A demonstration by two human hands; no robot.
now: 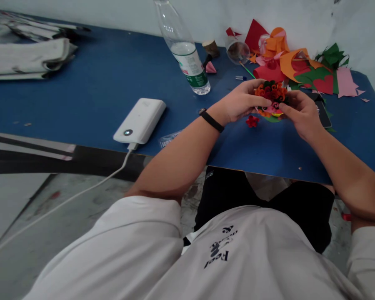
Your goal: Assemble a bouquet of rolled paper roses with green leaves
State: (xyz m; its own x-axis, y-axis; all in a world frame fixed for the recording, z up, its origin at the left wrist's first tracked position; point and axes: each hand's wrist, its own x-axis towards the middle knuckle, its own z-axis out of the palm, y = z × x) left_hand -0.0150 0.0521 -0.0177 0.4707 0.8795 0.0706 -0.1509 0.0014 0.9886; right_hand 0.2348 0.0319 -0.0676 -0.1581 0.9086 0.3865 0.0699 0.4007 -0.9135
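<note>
A small cluster of curled paper flowers (271, 92), orange, red, pink and dark green, is held between both hands above the blue table (112, 79). My left hand (243, 101) grips its left side, the thumb lying across the front. On the right side my right hand (301, 111) pinches the cluster near its lower edge with thumb and fingers. Just below my left hand a separate red paper flower (252, 121) lies on the table. Some green paper shows under the cluster. The back of the cluster is hidden.
Coloured paper scraps (318, 75) pile against the wall, beside a clear cup (238, 51). A water bottle (190, 66) stands left of my hands. Nearer the front edge lies a white power bank (140, 121) with a cable. Newspapers (25, 58) lie far left.
</note>
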